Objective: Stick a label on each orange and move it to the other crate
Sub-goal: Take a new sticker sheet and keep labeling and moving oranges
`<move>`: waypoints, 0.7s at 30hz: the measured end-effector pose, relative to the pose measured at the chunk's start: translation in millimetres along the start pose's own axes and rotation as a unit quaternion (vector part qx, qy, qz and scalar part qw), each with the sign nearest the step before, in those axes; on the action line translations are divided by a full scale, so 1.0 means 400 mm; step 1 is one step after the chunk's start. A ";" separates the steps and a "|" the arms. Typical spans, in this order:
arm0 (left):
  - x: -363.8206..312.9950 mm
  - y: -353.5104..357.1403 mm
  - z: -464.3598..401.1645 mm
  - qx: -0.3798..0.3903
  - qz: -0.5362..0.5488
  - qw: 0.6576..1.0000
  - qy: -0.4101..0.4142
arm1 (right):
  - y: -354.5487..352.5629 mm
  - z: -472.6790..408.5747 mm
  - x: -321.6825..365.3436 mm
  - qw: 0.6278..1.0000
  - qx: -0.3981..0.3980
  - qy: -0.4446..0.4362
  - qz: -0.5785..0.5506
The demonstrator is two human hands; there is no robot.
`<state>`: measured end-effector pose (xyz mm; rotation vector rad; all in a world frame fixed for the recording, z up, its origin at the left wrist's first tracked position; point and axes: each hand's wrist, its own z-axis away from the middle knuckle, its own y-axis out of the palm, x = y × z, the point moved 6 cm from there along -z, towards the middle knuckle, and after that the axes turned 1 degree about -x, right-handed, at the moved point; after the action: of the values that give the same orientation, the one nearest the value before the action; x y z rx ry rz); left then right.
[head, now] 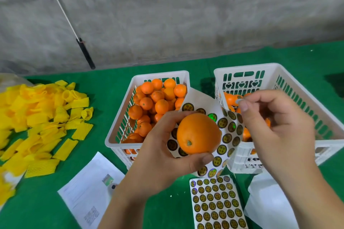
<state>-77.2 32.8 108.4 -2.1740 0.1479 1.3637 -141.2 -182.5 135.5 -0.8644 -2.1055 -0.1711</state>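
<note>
Two sheets (pixel 217 204) of unreadable labels

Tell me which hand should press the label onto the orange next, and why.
The right hand. It already pinches a peeled label at its fingertips, just above the orange. The left hand is occupied: it grips the orange together with the label sheet, and the orange's top faces the label.

The orange (pixel 198 133) hid part of the held label sheet (pixel 226 132); the frame's bottom edge cut the flat sheet (pixel 217 204).
</note>
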 end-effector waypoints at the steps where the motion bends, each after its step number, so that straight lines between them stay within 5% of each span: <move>1: 0.001 0.000 0.000 -0.007 -0.009 1.000 -0.004 | 0.000 0.003 0.009 0.999 0.016 0.005 -0.029; 5: -0.001 0.003 0.000 -0.039 -0.024 0.999 -0.004 | 0.023 0.018 0.039 0.995 0.065 0.020 -0.077; 15: -0.006 0.019 0.004 -0.071 0.154 0.985 -0.039 | 0.050 0.043 0.058 0.987 0.135 0.004 -0.091; 21: -0.006 0.051 0.009 -0.096 0.230 0.967 -0.059 | 0.119 0.107 0.074 0.973 0.229 -0.004 0.037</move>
<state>-88.8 17.2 101.2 -2.2971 0.5231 1.8250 -151.3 -114.1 122.1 -0.6590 -1.9979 0.3470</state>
